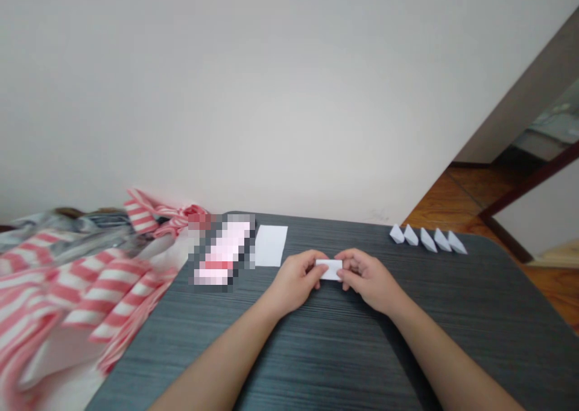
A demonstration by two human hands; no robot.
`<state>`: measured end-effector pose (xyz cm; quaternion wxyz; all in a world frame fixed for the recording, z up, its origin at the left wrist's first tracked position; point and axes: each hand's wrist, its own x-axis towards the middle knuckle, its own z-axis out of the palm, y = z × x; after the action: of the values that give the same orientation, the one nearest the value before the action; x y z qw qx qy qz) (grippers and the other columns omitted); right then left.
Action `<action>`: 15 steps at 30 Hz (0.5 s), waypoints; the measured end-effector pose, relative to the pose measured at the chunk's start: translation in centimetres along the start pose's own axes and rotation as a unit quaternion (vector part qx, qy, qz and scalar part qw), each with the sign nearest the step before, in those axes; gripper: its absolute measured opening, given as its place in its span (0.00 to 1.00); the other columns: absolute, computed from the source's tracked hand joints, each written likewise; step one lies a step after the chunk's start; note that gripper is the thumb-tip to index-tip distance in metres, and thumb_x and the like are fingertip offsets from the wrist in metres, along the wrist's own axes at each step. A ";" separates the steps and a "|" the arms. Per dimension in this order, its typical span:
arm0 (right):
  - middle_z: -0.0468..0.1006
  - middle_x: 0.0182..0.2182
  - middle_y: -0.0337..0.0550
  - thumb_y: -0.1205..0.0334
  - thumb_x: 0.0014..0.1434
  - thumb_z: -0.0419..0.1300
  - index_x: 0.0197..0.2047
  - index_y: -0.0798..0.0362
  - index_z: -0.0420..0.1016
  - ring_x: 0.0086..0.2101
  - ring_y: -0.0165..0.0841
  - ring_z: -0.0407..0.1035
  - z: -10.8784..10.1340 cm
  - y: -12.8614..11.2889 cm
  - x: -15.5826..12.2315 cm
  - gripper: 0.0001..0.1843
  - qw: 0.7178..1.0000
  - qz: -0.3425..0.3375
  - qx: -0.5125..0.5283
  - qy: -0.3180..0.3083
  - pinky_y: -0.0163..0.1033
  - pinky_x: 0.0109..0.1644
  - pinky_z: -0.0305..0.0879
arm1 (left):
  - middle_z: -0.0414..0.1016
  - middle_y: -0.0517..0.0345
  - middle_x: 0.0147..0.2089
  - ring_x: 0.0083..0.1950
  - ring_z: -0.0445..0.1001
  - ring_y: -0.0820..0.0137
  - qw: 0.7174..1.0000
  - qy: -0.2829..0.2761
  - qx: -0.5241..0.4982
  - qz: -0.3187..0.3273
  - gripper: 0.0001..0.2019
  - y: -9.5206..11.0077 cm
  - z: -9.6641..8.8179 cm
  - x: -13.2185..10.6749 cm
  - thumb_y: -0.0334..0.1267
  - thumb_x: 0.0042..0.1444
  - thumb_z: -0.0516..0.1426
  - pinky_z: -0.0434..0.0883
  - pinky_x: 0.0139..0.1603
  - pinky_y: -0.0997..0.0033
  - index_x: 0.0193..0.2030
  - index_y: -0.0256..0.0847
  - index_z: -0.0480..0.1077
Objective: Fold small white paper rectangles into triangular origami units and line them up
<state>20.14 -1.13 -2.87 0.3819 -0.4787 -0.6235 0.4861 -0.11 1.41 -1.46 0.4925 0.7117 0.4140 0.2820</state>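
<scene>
Head view: the fingers (318, 267) of the left hand (295, 283) and the fingers (346, 266) of the right hand (367, 281) are drawn narrow, pinching a small folded white paper strip (330, 269) from either end. The fingertips nearly meet behind it, and only its middle shows. The hold appears to steady the paper from both sides, leaving it free of the surface. Both hands hover low and close together, at mid-tabletop, directly before the person.

Just beyond the left hand lies a flat white paper sheet (271, 245), apparently placed within easy reach. Further right, near the far edge of the dark wood-grain tabletop (344, 363), five small folded paper pieces (427, 239) stand in a neat row. Their spacing suggests they were set out for keeping, well away from the working space.

Beside the sheet is a pink-and-white object (221, 251), too obscured to identify. Farther left, pink-and-white striped cloth (90, 290) lies heaped beside and partly over the tabletop, apparently pushed aside. A plain wall (271, 97) rises behind, and a wooden floor (461, 200) shows at the right.
</scene>
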 end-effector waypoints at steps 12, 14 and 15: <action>0.67 0.24 0.31 0.64 0.58 0.60 0.45 0.52 0.68 0.24 0.28 0.68 0.1 -0.1 0.1 0.11 1.000 -0.006 0.020 -0.001 0.34 0.30 0.62 | 0.70 0.63 0.25 0.26 0.69 0.73 1.000 0.002 0.009 0.002 0.12 0.3 0.0 0.0 0.41 0.63 0.52 0.63 0.29 0.76 0.44 0.39 0.74; 0.67 0.24 0.31 0.64 0.58 0.60 0.45 0.52 0.68 0.24 0.28 0.67 0.1 -0.2 0.1 0.11 1.000 -0.007 0.016 -0.001 0.34 0.30 0.62 | 0.70 0.63 0.25 0.26 0.69 0.73 1.000 0.002 0.007 0.003 0.12 0.3 0.0 0.0 0.41 0.63 0.52 0.63 0.29 0.76 0.44 0.39 0.74; 0.66 0.24 0.31 0.64 0.58 0.60 0.45 0.52 0.68 0.24 0.28 0.67 0.1 -0.2 0.1 0.12 1.000 -0.006 0.014 -0.002 0.34 0.30 0.62 | 0.70 0.63 0.25 0.26 0.69 0.73 1.000 0.002 0.005 0.003 0.12 0.3 0.0 0.0 0.41 0.63 0.52 0.63 0.29 0.76 0.44 0.39 0.74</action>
<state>20.02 -1.11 -2.71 0.3905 -0.4687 -0.6202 0.4931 -0.03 1.34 -1.21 0.4877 0.7146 0.4142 0.2828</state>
